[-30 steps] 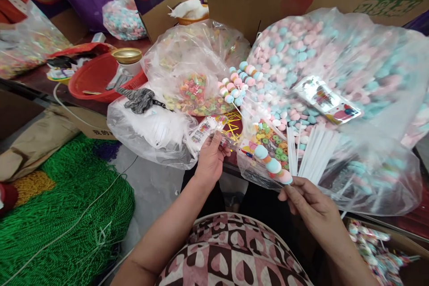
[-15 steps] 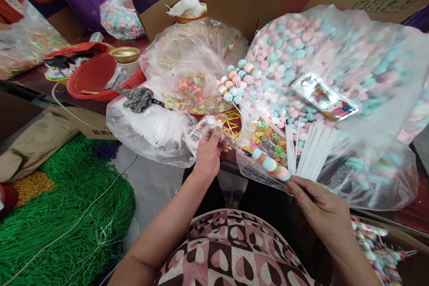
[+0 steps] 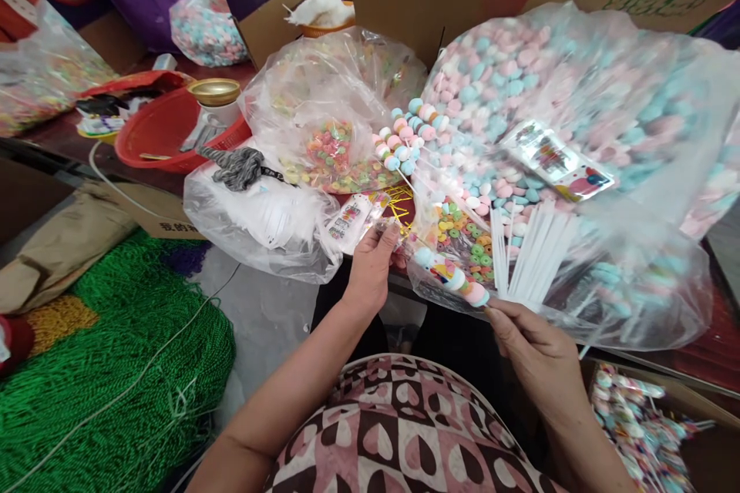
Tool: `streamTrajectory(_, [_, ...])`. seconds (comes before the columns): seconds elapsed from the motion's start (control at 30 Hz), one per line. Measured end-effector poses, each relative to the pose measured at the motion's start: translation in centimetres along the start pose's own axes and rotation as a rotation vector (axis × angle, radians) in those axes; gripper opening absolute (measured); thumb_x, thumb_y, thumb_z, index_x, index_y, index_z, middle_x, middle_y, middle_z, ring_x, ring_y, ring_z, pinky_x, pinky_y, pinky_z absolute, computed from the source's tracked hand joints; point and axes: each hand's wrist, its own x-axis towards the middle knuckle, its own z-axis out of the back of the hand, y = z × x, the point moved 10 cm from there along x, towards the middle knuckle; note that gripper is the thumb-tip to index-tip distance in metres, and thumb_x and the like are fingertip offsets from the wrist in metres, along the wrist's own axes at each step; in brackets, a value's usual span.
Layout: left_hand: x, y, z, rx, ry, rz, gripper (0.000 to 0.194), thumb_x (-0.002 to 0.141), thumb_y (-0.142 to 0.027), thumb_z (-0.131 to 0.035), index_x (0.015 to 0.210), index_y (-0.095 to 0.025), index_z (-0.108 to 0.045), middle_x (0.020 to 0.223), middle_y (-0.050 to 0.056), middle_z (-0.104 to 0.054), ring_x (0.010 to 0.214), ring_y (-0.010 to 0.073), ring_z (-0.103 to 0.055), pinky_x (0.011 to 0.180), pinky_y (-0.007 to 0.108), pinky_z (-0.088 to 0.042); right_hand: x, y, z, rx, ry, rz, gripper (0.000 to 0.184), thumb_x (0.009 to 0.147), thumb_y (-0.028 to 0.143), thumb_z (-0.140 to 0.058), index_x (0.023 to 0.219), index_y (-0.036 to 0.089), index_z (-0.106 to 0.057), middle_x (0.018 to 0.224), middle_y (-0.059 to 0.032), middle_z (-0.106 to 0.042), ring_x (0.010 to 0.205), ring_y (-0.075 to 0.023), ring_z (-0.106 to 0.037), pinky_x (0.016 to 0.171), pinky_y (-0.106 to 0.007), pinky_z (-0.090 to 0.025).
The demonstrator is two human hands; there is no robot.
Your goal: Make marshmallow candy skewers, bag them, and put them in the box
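The candy skewer point(image 3: 456, 279) — blue, white and pink puffs with orange pieces between them — slants just left of the white sticks point(image 3: 535, 254) and a little nearer the person. The right hand point(image 3: 535, 343), on the near side of the white sticks, has a narrow grip, thumb and forefinger pinching the skewer's near end. A clear packet point(image 3: 442, 270) with bright print overlaps the far end; how far it covers the candy is hard to make out. Farther left of the white sticks, the left hand point(image 3: 373, 266) has its grip closed on the packet, though part of the hold is hidden.

Just left of the white sticks lie colourful rings point(image 3: 462, 235); farther left come yellow ties point(image 3: 398, 200) and printed packets point(image 3: 355, 219). Behind the white sticks a silver packet point(image 3: 555, 160) rests on a big bag of puffs point(image 3: 491, 85), and more skewers point(image 3: 405, 139) lie behind and to the left. Well left of the white sticks, a red basin point(image 3: 144, 131) sits on the table point(image 3: 720, 343) — and green cords point(image 3: 104, 370) are heaped lower down.
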Motion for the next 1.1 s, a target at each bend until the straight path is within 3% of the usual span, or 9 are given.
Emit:
streamTrajectory(0.17, [-0.7, -0.1, -1.6, -0.084, 0.094, 0.025, 0.038, 0.069, -0.039, -0.083, 0.096, -0.02, -0.065, 0.091, 0.001, -0.071, 0.075, 0.0116, -0.065, 0.066, 0.022, -0.05, -0.3, 0.4, -1.8, 0.019, 0.073, 0.051, 0.022, 0.085, 0.039, -0.065, 0.094, 0.021, -0.074, 0.049, 0.0044, -0.051, 0.045, -0.0111, -0.045, 0.044, -0.024, -0.037])
streamTrajectory(0.33, [-1.8, 1.1, -3.6, -0.099, 0.231, 0.17, 0.04, 0.071, -0.045, -0.08, 0.098, -0.018, -0.067, 0.079, 0.004, -0.072, 0.074, 0.0177, -0.068, 0.064, 0.026, -0.05, -0.7, 0.6, -3.3, 0.006, 0.156, 0.063, 0.023, 0.089, 0.037, -0.06, 0.098, 0.02, -0.071, 0.053, 0.0037, -0.056, 0.046, -0.0107, -0.048, 0.044, -0.023, -0.038])
streamTrajectory(0.6, [-3.0, 2.2, -4.0, -0.125, 0.194, 0.144, 0.041, 0.069, -0.052, -0.079, 0.088, -0.019, -0.066, 0.072, 0.003, -0.069, 0.08, 0.0201, -0.068, 0.07, 0.03, -0.051, -0.8, 0.4, -3.9, -0.034, 0.089, 0.114, 0.022, 0.092, 0.035, -0.057, 0.101, 0.019, -0.069, 0.05, 0.0063, -0.05, 0.044, -0.01, -0.046, 0.046, -0.024, -0.038])
streamTrajectory(0.8, [-3.3, 2.6, -3.6, -0.123, 0.143, 0.129, 0.043, 0.064, -0.053, -0.083, 0.081, -0.018, -0.064, 0.066, 0.0, -0.065, 0.075, 0.0182, -0.067, 0.072, 0.03, -0.05, -0.9, -0.4, -5.2, 0.125, 0.097, 0.021, 0.025, 0.091, 0.038, -0.058, 0.102, 0.018, -0.068, 0.049, 0.0076, -0.047, 0.043, -0.0094, -0.043, 0.044, -0.023, -0.035])
streamTrajectory(1.0, [-3.6, 2.7, -4.4, -0.14, 0.186, 0.17, 0.04, 0.068, -0.049, -0.08, 0.083, -0.017, -0.062, 0.067, 0.0, -0.065, 0.074, 0.0175, -0.066, 0.074, 0.031, -0.051, -0.8, -0.8, -5.8, 0.183, 0.12, -0.028, 0.027, 0.091, 0.041, -0.058, 0.101, 0.019, -0.068, 0.049, 0.0078, -0.046, 0.043, -0.0092, -0.042, 0.044, -0.023, -0.035])
streamTrajectory(1.1, [-3.3, 2.5, -4.1, -0.17, 0.181, 0.169, 0.038, 0.072, -0.046, -0.079, 0.09, -0.017, -0.062, 0.067, 0.0, -0.065, 0.076, 0.0184, -0.068, 0.074, 0.031, -0.051, -0.7, -1.1, -6.2, 0.142, 0.175, -0.027, 0.029, 0.09, 0.041, -0.059, 0.108, 0.02, -0.066, 0.056, 0.0057, -0.053, 0.046, -0.0099, -0.047, 0.045, -0.023, -0.038])
